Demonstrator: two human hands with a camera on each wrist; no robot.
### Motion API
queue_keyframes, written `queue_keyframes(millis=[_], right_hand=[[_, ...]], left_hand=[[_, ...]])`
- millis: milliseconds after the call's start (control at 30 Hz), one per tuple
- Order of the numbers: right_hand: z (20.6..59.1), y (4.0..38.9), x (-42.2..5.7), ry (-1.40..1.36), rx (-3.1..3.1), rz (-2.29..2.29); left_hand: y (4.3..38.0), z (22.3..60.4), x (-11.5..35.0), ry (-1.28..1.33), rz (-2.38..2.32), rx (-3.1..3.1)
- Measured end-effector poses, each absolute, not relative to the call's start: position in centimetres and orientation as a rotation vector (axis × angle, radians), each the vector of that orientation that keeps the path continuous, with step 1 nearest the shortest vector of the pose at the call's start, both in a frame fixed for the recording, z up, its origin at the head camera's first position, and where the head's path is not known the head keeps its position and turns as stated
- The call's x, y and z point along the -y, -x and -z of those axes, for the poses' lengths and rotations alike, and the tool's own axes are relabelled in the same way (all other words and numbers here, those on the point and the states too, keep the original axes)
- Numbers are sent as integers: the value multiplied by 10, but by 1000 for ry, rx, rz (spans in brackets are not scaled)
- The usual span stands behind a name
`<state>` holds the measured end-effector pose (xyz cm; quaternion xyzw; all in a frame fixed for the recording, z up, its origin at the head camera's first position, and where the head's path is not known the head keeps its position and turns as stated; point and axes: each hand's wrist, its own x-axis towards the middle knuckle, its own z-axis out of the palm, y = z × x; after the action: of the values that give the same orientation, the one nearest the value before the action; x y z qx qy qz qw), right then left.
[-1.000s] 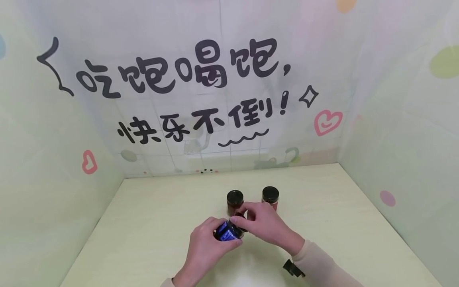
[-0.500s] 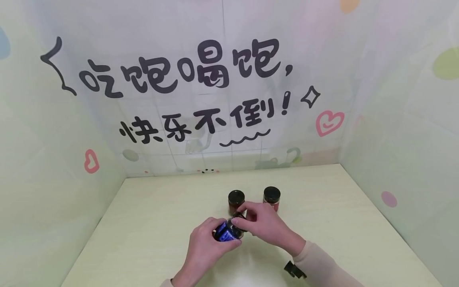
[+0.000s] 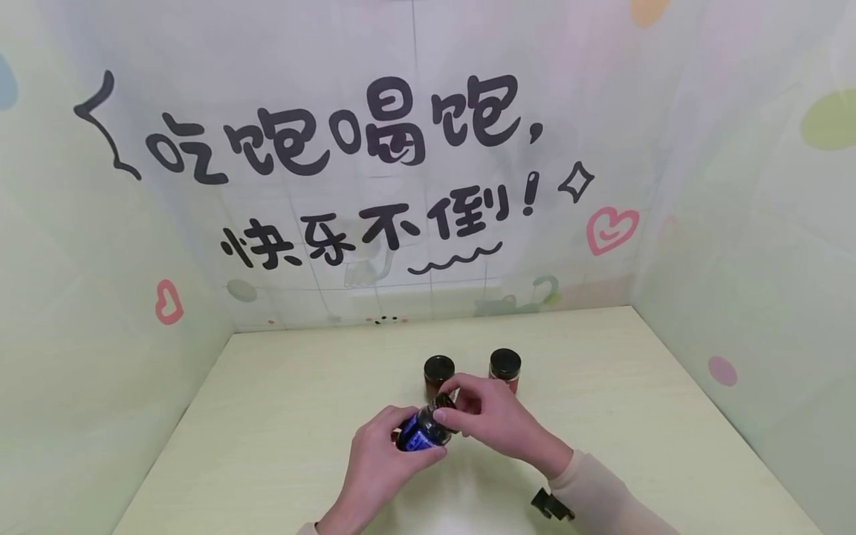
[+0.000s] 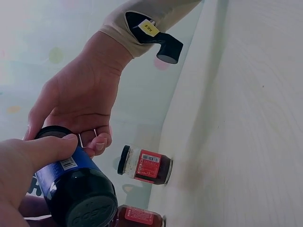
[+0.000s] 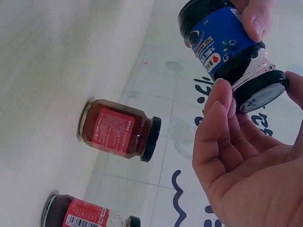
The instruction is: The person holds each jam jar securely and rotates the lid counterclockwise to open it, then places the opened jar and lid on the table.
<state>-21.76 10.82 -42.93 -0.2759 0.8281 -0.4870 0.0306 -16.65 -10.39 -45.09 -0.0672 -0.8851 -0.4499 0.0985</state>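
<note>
The left hand [image 3: 374, 457] wraps thumb and fingers round the blue-labelled glass jar with dark contents [image 3: 421, 434], held tilted above the pale wooden table [image 3: 267, 416], mouth toward the far right; this grip seemingly steadies the body and leaves the mouth free. The right hand [image 3: 498, 420] pinches the black round lid [image 5: 260, 92] by its rim at the mouth, probably for purchase; whether its threads engage, I cannot tell. Beyond, two red-labelled glass jars with black lids [image 3: 504, 364] stand upright, side by side but apart.
</note>
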Motion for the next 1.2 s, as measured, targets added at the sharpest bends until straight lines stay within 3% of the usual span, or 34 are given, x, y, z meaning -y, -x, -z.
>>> queue_keyframes(millis=[1200], right_hand=[[445, 219, -143, 921, -2668, 1469]], left_hand=[[168, 460, 122, -8, 1468, 2538]])
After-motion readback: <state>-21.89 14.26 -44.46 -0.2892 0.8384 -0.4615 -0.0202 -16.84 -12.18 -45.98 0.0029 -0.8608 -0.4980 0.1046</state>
